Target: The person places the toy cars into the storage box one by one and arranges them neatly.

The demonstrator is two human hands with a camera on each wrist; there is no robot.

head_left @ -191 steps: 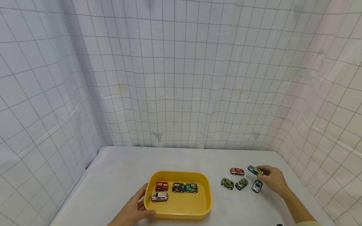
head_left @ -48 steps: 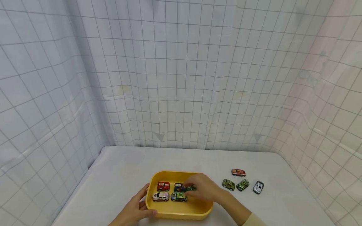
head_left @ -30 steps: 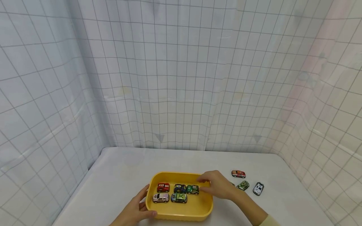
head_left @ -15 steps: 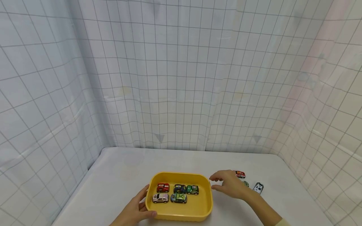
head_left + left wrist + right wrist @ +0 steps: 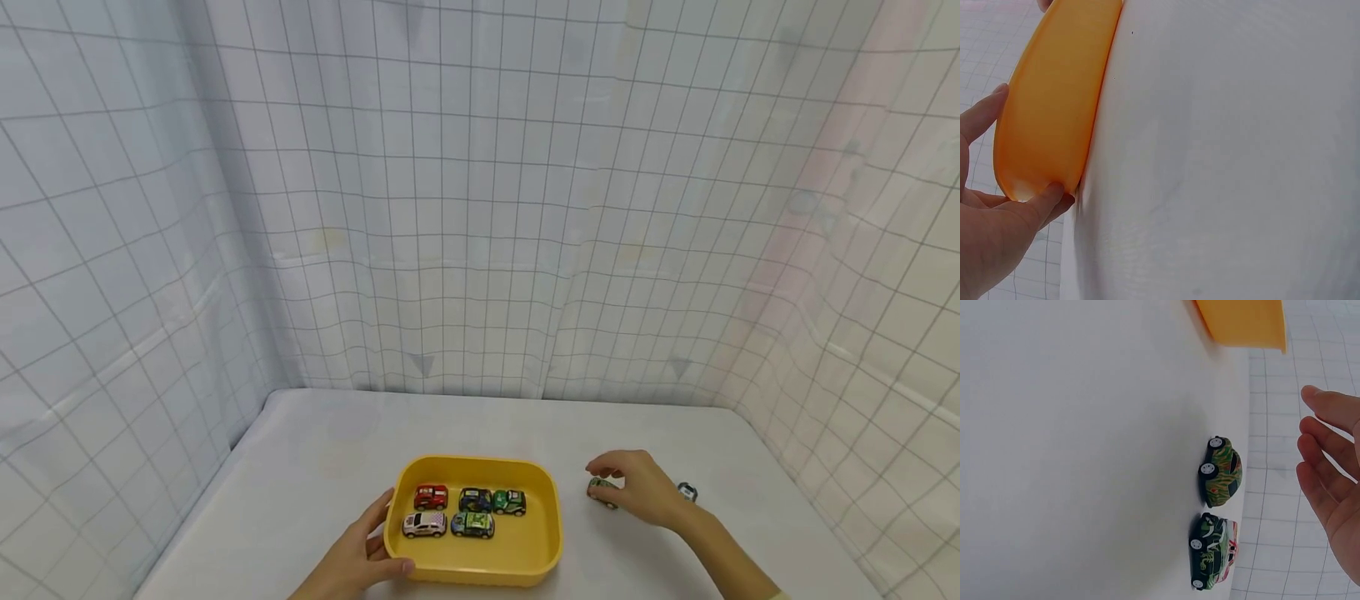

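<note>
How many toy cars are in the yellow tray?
5. Back row, left to right: red car, blue car, green car. Front row: white car, blue-and-green car. None appear hidden.

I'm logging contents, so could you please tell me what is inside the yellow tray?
Inside the yellow tray are a red toy car, a blue toy car, a green toy car, a white toy car and a blue-and-green toy car. What lies beneath them is covered.

One yellow tray (image 5: 517,546) is resting on one table (image 5: 315,450); five toy cars (image 5: 472,524) are standing inside it, and four more cars (image 5: 1222,475) are standing to its right.
</note>
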